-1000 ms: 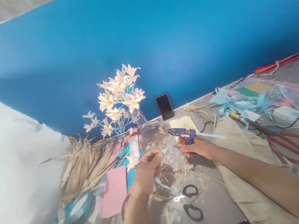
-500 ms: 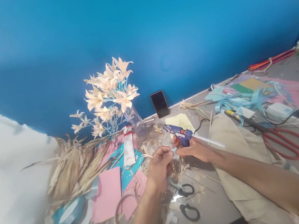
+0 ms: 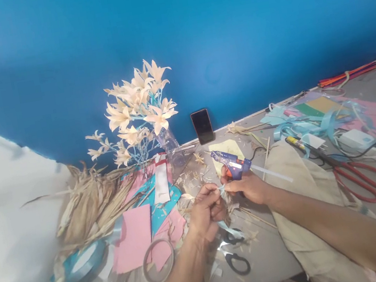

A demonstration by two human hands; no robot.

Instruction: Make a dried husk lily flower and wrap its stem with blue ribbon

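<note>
Over the middle of the table, my left hand [image 3: 205, 210] is closed, thumb and fingers pinching a light blue ribbon [image 3: 228, 226] whose tail hangs below the hand. A cream petal-like flower [image 3: 187, 198] pokes out at the left of this hand; its stem is hidden. My right hand [image 3: 248, 187] is closed round the handle of a blue hot glue gun [image 3: 233, 164], which has a clear glue stick at its back and its nozzle pointing up and left. Its fingertips also meet the ribbon beside my left fingers. Black-handled scissors [image 3: 238, 263] lie below the hands.
Cream flowers [image 3: 137, 96] stand in a clear vase [image 3: 170, 146] by the blue wall. A phone [image 3: 202, 126] leans there. Dried husks [image 3: 92, 215], pink sheets [image 3: 134, 239] and a tape roll [image 3: 158, 261] lie left; beige cloth [image 3: 303, 208] and red-handled scissors [image 3: 364, 181] lie right.
The ribbon's tail now shows hanging below my left hand, over the scissors. The glue gun and right hand have shifted slightly right, and the view has tilted a little.
</note>
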